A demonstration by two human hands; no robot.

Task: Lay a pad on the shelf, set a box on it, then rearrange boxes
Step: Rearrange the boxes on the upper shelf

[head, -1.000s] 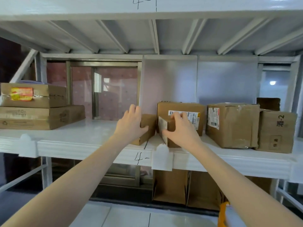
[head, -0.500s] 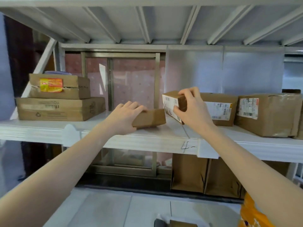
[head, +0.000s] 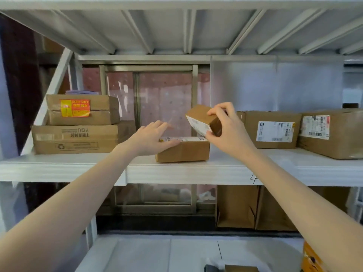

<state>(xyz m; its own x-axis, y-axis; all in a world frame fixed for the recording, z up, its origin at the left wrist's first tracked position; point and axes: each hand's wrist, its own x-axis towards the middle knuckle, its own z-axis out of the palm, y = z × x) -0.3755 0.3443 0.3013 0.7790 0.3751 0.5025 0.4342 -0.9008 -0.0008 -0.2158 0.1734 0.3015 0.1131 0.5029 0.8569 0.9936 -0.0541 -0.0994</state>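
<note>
A flat brown cardboard box (head: 188, 152) lies on the white shelf (head: 176, 173) near its front edge. My left hand (head: 151, 139) rests on the box's top left part, fingers spread and slightly lifted. A smaller brown box (head: 203, 119) with a white label on its end hangs tilted in the air just above the flat box's right end. My right hand (head: 227, 130) grips it from the right side. No pad is visible on the shelf.
Two stacked flat boxes (head: 78, 126) stand at the shelf's left, the top one with an orange sticker. Two larger labelled boxes (head: 273, 132) (head: 334, 132) sit at the right. Open cartons (head: 255, 209) stand on the level below. A shelf deck (head: 186, 26) hangs overhead.
My right hand has lifted the small box higher and tilted it over the flat box. My left hand has slid the flat box left and now rests on its top.
</note>
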